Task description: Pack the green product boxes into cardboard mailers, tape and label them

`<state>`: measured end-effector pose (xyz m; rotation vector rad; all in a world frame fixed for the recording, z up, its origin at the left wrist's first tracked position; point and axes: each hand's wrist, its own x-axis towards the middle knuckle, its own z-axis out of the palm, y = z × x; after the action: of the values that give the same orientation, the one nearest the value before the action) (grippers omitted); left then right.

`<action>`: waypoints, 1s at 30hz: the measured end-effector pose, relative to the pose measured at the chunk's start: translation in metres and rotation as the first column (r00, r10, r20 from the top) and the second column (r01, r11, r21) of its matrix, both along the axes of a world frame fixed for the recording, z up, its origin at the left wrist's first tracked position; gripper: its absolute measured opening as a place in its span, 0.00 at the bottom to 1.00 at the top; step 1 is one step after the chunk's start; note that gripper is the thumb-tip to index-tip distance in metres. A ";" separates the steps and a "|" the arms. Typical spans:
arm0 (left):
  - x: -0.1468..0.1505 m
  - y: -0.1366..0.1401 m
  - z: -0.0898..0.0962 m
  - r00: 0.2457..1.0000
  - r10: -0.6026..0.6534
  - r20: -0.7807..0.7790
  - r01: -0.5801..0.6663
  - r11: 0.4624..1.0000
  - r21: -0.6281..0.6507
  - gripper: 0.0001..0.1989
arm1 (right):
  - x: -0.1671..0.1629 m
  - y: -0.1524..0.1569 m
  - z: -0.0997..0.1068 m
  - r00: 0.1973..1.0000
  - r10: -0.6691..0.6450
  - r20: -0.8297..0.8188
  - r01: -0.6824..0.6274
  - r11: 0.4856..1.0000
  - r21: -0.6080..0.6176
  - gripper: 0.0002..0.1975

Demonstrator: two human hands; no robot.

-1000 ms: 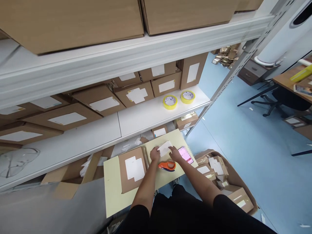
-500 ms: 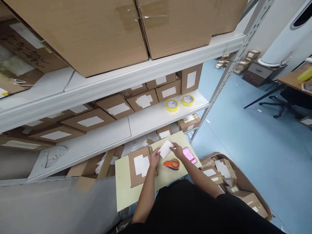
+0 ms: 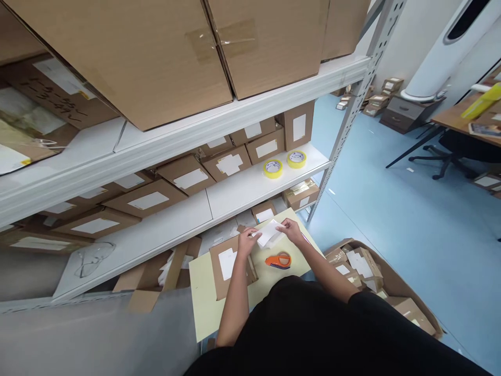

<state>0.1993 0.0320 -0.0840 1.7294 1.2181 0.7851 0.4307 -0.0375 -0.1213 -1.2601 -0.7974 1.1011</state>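
Between my two hands is a white paper label (image 3: 268,233), held above a pale yellow board (image 3: 201,308). My left hand (image 3: 247,241) pinches its left edge, and my right hand (image 3: 290,230) grips the right edge. A translucent layer hangs just below the label. Under my left forearm lies a cardboard box (image 3: 222,287) with white labels on its top. An orange cutter (image 3: 278,260) with a loop handle rests on the board below the label. My right forearm hides nearly all of a phone at the board's right side.
Two yellow tape rolls (image 3: 273,168) sit on the middle shelf (image 3: 235,194) beside labelled boxes. Large cartons (image 3: 270,57) fill the upper shelf. At my right, an open carton (image 3: 410,292) holds several small boxes. A metal shelf post (image 3: 348,125) stands at the right.
Both hands have lifted and spread slightly, and the label now lies flatter with a translucent layer showing beneath. My right forearm now covers the phone. The view has shifted a little.
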 end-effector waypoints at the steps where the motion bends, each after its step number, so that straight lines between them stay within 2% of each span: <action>1: 0.002 0.002 0.006 1.000 -0.007 0.002 0.007 1.000 -0.015 0.15 | 0.002 -0.002 0.003 1.000 -0.007 -0.007 0.007 1.000 0.012 0.21; 3: 0.004 0.004 0.016 0.999 -0.038 0.013 0.039 0.997 -0.068 0.17 | 0.008 -0.007 0.008 0.999 0.026 -0.030 -0.025 0.999 0.040 0.19; 6: 0.002 0.008 0.028 0.993 -0.114 0.033 0.118 0.984 -0.133 0.22 | 0.017 -0.012 0.012 0.986 0.121 -0.112 -0.117 0.992 0.041 0.25; 9: -0.003 0.011 0.035 0.987 -0.157 0.036 0.161 0.976 -0.150 0.25 | 0.021 -0.014 0.012 0.962 0.129 -0.240 -0.166 0.976 -0.142 0.24; 11: -0.006 0.011 0.037 0.982 -0.185 0.034 0.188 0.969 -0.160 0.25 | 0.018 -0.014 0.010 0.930 0.139 -0.339 -0.237 0.934 -0.267 0.25; 12: -0.008 0.010 0.038 0.977 -0.211 0.027 0.212 0.962 -0.170 0.25 | 0.015 -0.013 0.009 0.905 0.156 -0.396 -0.279 0.919 -0.277 0.27; 14: -0.012 0.009 0.039 0.963 -0.269 0.001 0.264 0.944 -0.197 0.23 | 0.008 -0.010 0.009 0.852 0.179 -0.492 -0.305 0.934 -0.189 0.27; 17: -0.019 0.005 0.040 0.945 -0.326 -0.034 0.309 0.921 -0.238 0.21 | 0.001 -0.005 0.013 0.831 0.111 -0.545 -0.160 0.986 -0.044 0.20; 19: -0.022 0.002 0.043 0.933 -0.352 -0.075 0.325 0.913 -0.248 0.19 | -0.001 -0.003 0.018 0.840 0.027 -0.543 -0.046 0.999 -0.021 0.19; 22: -0.016 -0.004 0.049 0.921 -0.370 -0.120 0.335 0.912 -0.235 0.17 | -0.005 -0.001 0.024 0.854 -0.060 -0.518 0.051 0.998 -0.032 0.20; 27: 0.012 -0.010 0.058 0.967 -0.252 0.035 0.253 0.940 -0.228 0.24 | -0.018 -0.002 0.029 0.864 -0.088 -0.496 0.068 0.996 -0.059 0.21; 30: 0.018 -0.010 0.061 0.976 -0.218 0.007 0.215 0.955 -0.204 0.22 | -0.013 -0.006 0.033 0.878 -0.077 -0.473 0.051 0.996 -0.068 0.20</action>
<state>0.2173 0.0221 -0.0230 1.6666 1.0569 0.4989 0.4177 -0.0431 -0.0885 -0.9875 -0.3508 1.3150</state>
